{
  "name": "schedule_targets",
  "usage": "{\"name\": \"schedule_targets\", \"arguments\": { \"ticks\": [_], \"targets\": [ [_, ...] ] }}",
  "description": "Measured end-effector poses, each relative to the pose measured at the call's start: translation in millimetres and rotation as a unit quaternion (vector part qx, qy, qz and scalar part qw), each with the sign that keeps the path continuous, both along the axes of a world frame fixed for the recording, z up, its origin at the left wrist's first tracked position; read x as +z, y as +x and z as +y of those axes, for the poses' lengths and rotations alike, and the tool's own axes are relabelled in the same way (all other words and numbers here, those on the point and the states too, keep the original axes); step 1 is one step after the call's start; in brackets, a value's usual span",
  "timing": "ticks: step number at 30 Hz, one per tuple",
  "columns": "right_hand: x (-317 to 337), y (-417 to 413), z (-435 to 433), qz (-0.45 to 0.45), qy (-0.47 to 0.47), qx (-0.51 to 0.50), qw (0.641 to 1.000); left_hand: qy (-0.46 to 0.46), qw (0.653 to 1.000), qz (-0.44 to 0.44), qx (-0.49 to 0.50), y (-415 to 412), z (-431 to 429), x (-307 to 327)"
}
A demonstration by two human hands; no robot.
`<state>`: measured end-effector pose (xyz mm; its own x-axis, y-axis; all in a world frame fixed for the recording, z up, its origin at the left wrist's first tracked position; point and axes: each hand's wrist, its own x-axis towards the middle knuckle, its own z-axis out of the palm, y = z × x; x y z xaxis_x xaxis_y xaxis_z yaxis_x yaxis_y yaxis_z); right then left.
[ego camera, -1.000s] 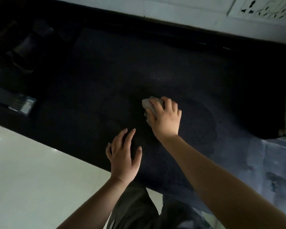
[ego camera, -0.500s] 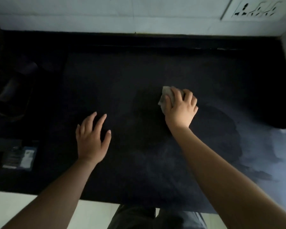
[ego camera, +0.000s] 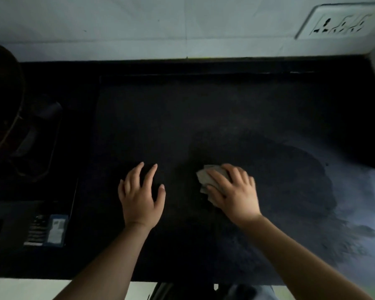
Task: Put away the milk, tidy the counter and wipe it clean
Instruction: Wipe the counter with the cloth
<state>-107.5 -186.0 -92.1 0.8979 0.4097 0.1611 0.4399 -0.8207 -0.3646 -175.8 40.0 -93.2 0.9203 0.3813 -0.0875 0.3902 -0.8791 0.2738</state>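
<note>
The dark counter [ego camera: 182,118] fills the view, dimly lit, with wet streaks and a pale sheen toward its right side. My right hand [ego camera: 234,191] presses a small grey cloth [ego camera: 206,176] flat on the counter near the middle; most of the cloth is hidden under my fingers. To its left, my left hand [ego camera: 140,195] rests on the counter with fingers spread and nothing in it. No milk is visible.
A dark round pan [ego camera: 2,109] and a stove [ego camera: 37,144] sit at the left. A small labelled packet [ego camera: 50,230] lies at the front left. White tiled wall [ego camera: 160,27] with a socket plate [ego camera: 342,22] runs behind. The counter's front edge is near my body.
My right hand has slid the cloth toward me and left across the counter. My left hand stays spread on the surface. The view has shifted closer over the counter.
</note>
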Motion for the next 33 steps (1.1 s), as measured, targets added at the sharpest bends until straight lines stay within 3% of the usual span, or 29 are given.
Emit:
{"name": "schedule_targets", "arguments": {
  "ticks": [5,12,18,24,28,33],
  "targets": [
    [7,56,6,0.05,-0.001,-0.16,0.986,0.015,1.0,0.004,-0.002,0,2,-3],
    [8,29,75,0.034,0.003,-0.062,0.997,0.016,1.0,-0.006,0.0,1,0,-1],
    [8,-44,38,0.037,-0.004,0.027,0.999,-0.012,1.0,-0.011,-0.018,-2,5,0],
    [9,-56,-36,0.017,-0.017,-0.078,0.997,-0.041,0.994,-0.031,-0.096,-38,-15,16],
    [14,-48,-36,0.044,-0.011,-0.172,0.984,-0.04,0.99,0.014,-0.135,-74,-42,12],
    [11,-84,-37,0.034,-0.011,-0.117,0.992,-0.02,0.989,0.046,-0.141,-79,-44,8]
  ]
}}
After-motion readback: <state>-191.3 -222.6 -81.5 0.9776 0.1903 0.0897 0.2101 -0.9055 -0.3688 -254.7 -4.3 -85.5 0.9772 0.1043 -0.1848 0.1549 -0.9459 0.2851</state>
